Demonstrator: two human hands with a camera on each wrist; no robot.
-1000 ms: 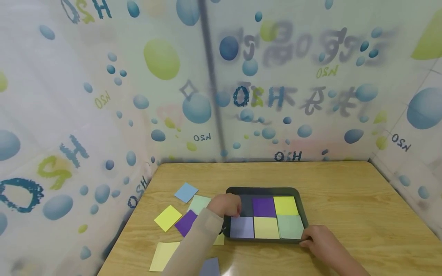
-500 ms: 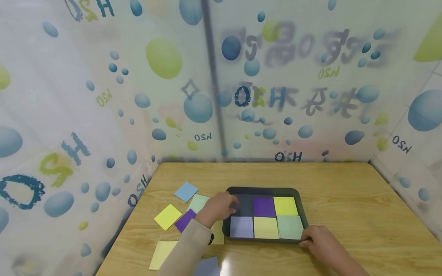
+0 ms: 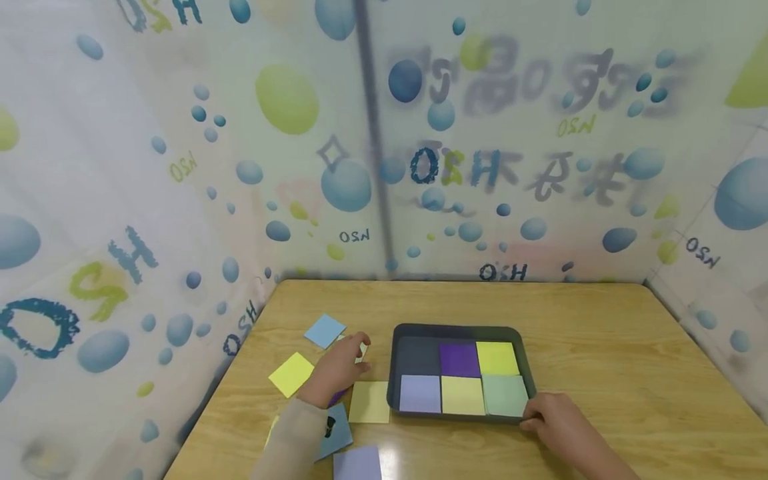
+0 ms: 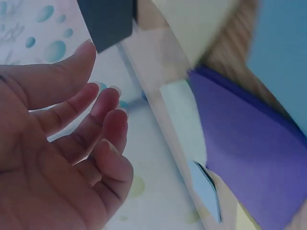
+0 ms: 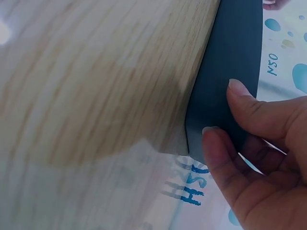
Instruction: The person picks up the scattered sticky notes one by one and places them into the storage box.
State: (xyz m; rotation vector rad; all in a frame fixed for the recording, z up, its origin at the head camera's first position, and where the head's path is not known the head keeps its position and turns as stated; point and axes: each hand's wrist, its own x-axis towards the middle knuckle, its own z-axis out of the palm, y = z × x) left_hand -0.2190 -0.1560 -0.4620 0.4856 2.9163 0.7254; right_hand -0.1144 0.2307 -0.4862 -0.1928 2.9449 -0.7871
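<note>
Bubble-print wall (image 3: 480,127) behind wood tbl (image 3: 588,347). L hand (image 3: 337,367), at tray's far-left edge a sec ago, is now left of it above loose squares (image 3: 292,373), fingers loosely bent, nothing held. R hand (image 3: 552,415) still grips tray (image 3: 420,357) at near-right corner; tray unmoved, approx mid-tbl. Blue sq. (image 3: 342,437) now shows by L sleeve (image 3: 288,440).

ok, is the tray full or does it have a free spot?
Not full: the tray shows five coloured squares, with bare dark bottom at its far-left spot.

a plain beige left sleeve (image 3: 291,439)
</note>
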